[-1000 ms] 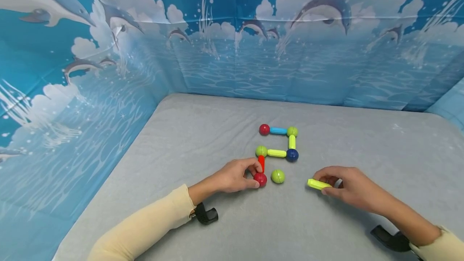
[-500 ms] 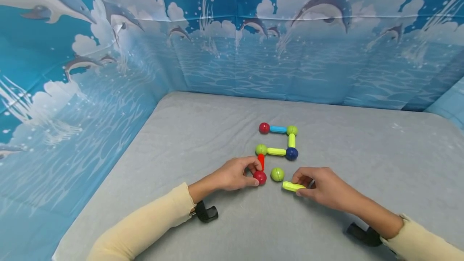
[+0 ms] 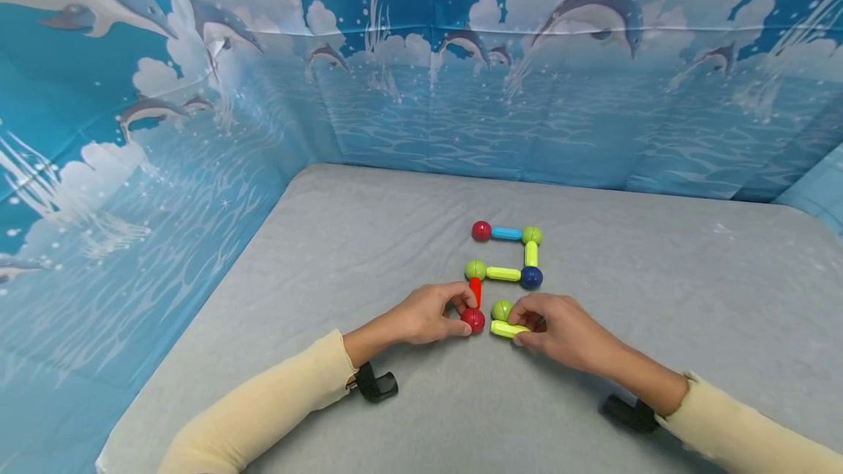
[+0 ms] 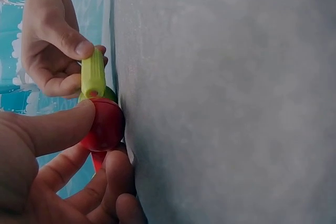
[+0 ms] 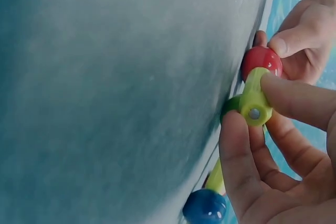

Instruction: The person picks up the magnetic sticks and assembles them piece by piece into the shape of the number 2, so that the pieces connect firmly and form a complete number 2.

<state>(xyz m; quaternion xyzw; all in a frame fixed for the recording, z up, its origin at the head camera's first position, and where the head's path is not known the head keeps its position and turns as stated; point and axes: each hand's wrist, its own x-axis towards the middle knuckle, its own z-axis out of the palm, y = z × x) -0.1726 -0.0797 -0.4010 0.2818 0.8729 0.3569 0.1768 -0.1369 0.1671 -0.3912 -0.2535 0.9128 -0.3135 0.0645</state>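
My left hand [image 3: 428, 315] holds a red ball [image 3: 473, 320] between thumb and fingers; a red magnetic rod [image 3: 476, 290] runs from it to a green ball [image 3: 476, 270]. Between thumb and fingers of my right hand [image 3: 560, 331] is a yellow-green magnetic rod [image 5: 257, 90], its metal tip visible in the right wrist view. The rod's left end points at the red ball, with a small gap in the head view. Just behind this rod sits a loose green ball [image 3: 502, 309], partly covered by my right fingers.
From the green ball the chain continues through a yellow-green rod [image 3: 503, 274], a dark blue ball [image 3: 531, 277], another yellow-green rod [image 3: 531, 254], a second green ball [image 3: 532, 235], a light blue rod [image 3: 506, 233] and a far red ball [image 3: 481, 230]. Dolphin-print curtains [image 3: 421, 108] border the grey table [image 3: 369, 240].
My right hand has carried the yellow-green rod leftward, from well right of the loose green ball to in front of it, near the red ball. My left hand has kept its place.
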